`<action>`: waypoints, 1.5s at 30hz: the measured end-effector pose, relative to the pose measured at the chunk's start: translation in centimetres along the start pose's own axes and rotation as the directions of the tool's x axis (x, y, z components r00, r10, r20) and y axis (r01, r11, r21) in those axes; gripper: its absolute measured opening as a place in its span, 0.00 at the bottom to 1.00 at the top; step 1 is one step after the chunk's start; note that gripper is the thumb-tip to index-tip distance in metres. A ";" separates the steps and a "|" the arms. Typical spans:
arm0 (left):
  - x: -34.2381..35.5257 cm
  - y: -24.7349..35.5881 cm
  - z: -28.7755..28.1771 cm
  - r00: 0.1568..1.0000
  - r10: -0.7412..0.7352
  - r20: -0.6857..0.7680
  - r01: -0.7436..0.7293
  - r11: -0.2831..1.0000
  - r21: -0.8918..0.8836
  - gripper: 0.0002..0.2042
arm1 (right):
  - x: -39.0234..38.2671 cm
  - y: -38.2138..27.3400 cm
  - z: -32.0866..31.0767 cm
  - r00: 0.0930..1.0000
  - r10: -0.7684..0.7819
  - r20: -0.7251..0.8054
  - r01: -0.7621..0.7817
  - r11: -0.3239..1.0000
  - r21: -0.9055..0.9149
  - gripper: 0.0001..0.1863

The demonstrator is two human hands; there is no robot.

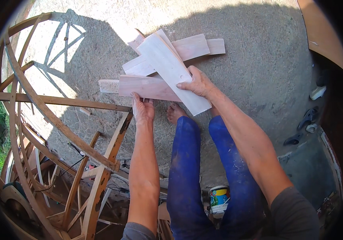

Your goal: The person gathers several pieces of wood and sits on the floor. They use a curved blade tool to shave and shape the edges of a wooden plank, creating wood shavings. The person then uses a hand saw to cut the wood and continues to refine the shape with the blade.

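A pale, flat wooden board (165, 66) slants across the middle, with my right hand (198, 83) closed on its near right edge, thumb on top. Underneath it runs a pinkish board (145, 86). My left hand (142, 109) grips that board's near edge close to its left end, the thumb at the edge and the fingers partly hidden below. Beyond my hands, more cut boards (191, 47) lie crossed on the concrete floor. A short speckled board end (109, 86) sticks out at the left of the pinkish board.
A curved wooden frame of ribs and strips (55, 116) fills the left side. Between my legs stands a colourful paint bucket (219, 198). Dark sandals (308, 118) sit at the right, near a low step. A small wood offcut (85, 111) lies on the floor.
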State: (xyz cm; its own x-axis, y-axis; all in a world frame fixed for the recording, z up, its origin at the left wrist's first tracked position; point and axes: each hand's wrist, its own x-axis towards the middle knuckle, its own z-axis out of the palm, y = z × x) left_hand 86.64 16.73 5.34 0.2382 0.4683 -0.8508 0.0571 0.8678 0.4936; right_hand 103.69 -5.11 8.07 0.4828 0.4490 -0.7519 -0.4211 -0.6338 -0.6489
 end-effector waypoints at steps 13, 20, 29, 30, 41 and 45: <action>0.0 -2.1 3.1 0.999 -0.024 -0.036 0.016 0.982 -0.189 0.38 | 10.3 -9.3 -7.4 0.954 -0.084 0.287 0.271 0.646 -0.713 0.48; -1.5 -2.9 6.1 0.973 -0.206 0.108 0.195 0.975 0.110 0.46 | 10.7 -6.0 -6.6 0.796 0.157 0.585 -0.043 0.978 -0.204 0.49; -0.1 1.8 3.0 0.958 -0.161 0.237 0.120 0.977 0.178 0.43 | 4.8 -3.2 -2.3 0.812 0.066 0.579 -0.311 0.889 0.335 0.50; 0.0 2.6 2.6 0.961 -0.162 0.224 0.122 0.976 0.180 0.43 | 4.6 -3.6 -1.6 0.824 0.082 0.560 -0.327 0.876 0.354 0.51; 4.1 4.8 0.7 0.999 -0.046 0.017 0.044 0.993 0.106 0.44 | 9.5 -5.7 4.5 0.989 -0.106 0.104 0.128 0.965 -0.230 0.65; 3.8 3.7 0.0 1.000 0.010 0.024 -0.012 0.995 0.099 0.43 | 8.1 -4.7 4.1 0.988 -0.079 0.133 0.052 0.979 0.195 0.71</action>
State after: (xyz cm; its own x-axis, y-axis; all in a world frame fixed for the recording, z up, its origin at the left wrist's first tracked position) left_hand 87.79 21.71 3.98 0.2616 0.4728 -0.8414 0.1497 0.8414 0.5193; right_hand 106.46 4.06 4.56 0.4081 0.5774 -0.7071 -0.5371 -0.4745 -0.6974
